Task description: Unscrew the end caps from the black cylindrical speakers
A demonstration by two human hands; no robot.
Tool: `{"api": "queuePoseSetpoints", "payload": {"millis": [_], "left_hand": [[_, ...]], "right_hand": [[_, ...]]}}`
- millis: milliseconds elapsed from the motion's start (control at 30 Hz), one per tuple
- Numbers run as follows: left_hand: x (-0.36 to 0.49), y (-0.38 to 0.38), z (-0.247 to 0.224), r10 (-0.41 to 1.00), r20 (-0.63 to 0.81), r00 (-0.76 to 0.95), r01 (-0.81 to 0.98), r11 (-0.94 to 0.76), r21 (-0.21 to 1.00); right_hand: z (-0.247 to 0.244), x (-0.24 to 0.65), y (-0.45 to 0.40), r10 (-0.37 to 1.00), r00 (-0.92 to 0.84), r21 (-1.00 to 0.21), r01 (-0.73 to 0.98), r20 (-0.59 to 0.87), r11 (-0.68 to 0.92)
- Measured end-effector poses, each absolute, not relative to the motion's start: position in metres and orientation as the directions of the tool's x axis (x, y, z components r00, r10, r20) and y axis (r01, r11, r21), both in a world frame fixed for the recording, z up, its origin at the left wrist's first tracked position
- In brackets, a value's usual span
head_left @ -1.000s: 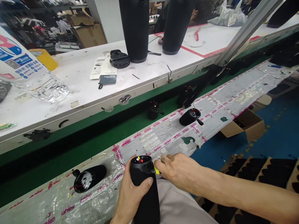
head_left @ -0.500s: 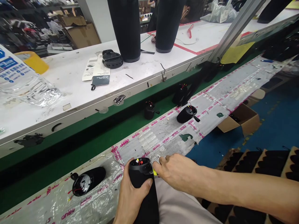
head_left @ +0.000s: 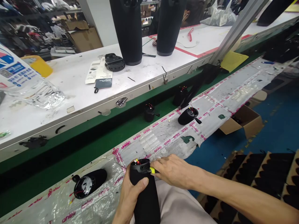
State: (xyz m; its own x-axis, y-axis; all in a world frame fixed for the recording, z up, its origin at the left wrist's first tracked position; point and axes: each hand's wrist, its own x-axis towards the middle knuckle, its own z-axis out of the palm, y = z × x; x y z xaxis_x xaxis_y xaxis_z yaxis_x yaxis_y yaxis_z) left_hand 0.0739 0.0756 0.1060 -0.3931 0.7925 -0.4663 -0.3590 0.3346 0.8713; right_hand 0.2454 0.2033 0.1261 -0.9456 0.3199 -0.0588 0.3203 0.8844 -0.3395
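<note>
A black fabric-covered speaker body (head_left: 147,199) stands tilted against my lap, its open top showing red and yellow wires inside a dark plastic rim. My left hand (head_left: 132,189) wraps round its upper part, thumb across the front. At the right side of the rim, my right hand (head_left: 169,171) is closed on a small tool with a yellow end (head_left: 152,170); the rest of that tool is mostly covered by the fingers. To the left, a similar black speaker body (head_left: 99,177) lies on its side on the plastic-covered ledge, wires trailing from its open end.
More speaker bodies (head_left: 188,116) with wires lie on the ledge (head_left: 151,140) and the green belt (head_left: 93,130) behind it. Tall black cylinders (head_left: 129,37), a plastic bottle (head_left: 44,93) and tags (head_left: 104,82) occupy the white bench. Cardboard boxes (head_left: 252,124) are at right.
The view has shifted slightly. My right hand has turned a little at the rim, and more of the yellow end shows. My left hand keeps its grip on the speaker body.
</note>
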Motion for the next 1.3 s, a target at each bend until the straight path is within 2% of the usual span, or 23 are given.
{"api": "queuePoseSetpoints", "payload": {"millis": [133,233,367,533,667,733,867,933,1067,1300], "left_hand": [[0.066,0.072,0.103,0.719,-0.627,-0.300,-0.547,0.409,0.730],[0.067,0.072,0.102,0.678,-0.670,-0.303,-0.606,0.405,0.685],[0.072,0.075,0.098,0.716,-0.604,-0.349,-0.592,0.331,0.735],[0.068,0.073,0.085,0.677,-0.668,-0.310,-0.693,0.321,0.646],[0.062,0.072,0.084,0.675,-0.686,-0.271,-0.719,0.332,0.611],[0.061,0.073,0.088,0.690,-0.678,-0.252,-0.706,0.348,0.617],[0.062,0.074,0.094,0.734,-0.596,-0.325,-0.568,0.352,0.744],[0.062,0.073,0.094,0.731,-0.583,-0.356,-0.526,0.358,0.771],[0.062,0.069,0.091,0.715,-0.616,-0.330,-0.532,0.399,0.747],[0.068,0.073,0.101,0.747,-0.550,-0.374,-0.521,0.321,0.791]], "right_hand": [[0.122,0.252,0.202,0.450,-0.891,-0.641,0.313,0.056,0.701],[0.125,0.256,0.201,0.595,-0.804,-0.786,0.368,-0.001,0.497],[0.123,0.259,0.189,0.678,-0.706,-0.785,0.531,-0.204,0.318],[0.118,0.259,0.169,0.626,-0.677,-0.763,0.616,-0.387,0.195],[0.120,0.253,0.164,0.621,-0.644,-0.755,0.644,-0.447,0.124],[0.119,0.252,0.165,0.630,-0.642,-0.755,0.643,-0.438,0.130],[0.114,0.259,0.164,0.646,-0.666,-0.749,0.627,-0.374,0.213],[0.110,0.264,0.163,0.654,-0.690,-0.721,0.619,-0.311,0.311],[0.113,0.264,0.165,0.613,-0.769,-0.597,0.581,-0.182,0.552],[0.141,0.244,0.184,0.486,-0.842,-0.476,0.536,-0.235,0.698]]}}
